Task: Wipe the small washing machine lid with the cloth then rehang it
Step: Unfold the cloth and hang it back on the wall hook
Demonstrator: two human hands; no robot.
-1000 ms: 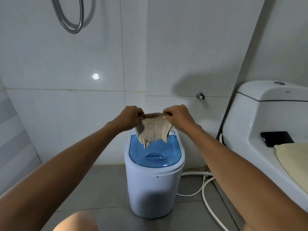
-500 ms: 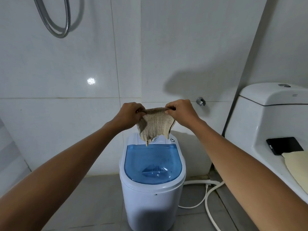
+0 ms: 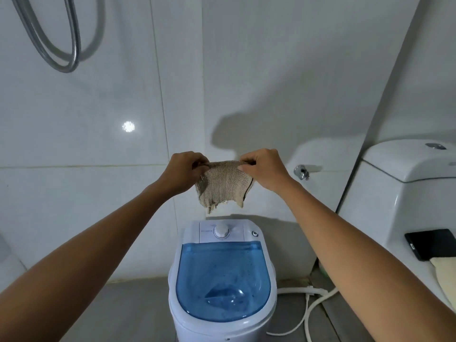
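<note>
A small beige knitted cloth hangs stretched between my two hands in front of the white tiled wall. My left hand pinches its top left corner and my right hand pinches its top right corner. Below the cloth, apart from it, stands the small white washing machine with its translucent blue lid closed. A round white dial sits on the panel behind the lid.
A white toilet stands at the right, with a black phone and a cream cloth on it. A metal shower hose loops at the upper left. A wall tap and white hoses lie to the machine's right.
Both hands have lifted the cloth upward, off the lid area and higher against the wall. The view has tilted so the machine sits lower in the frame.
</note>
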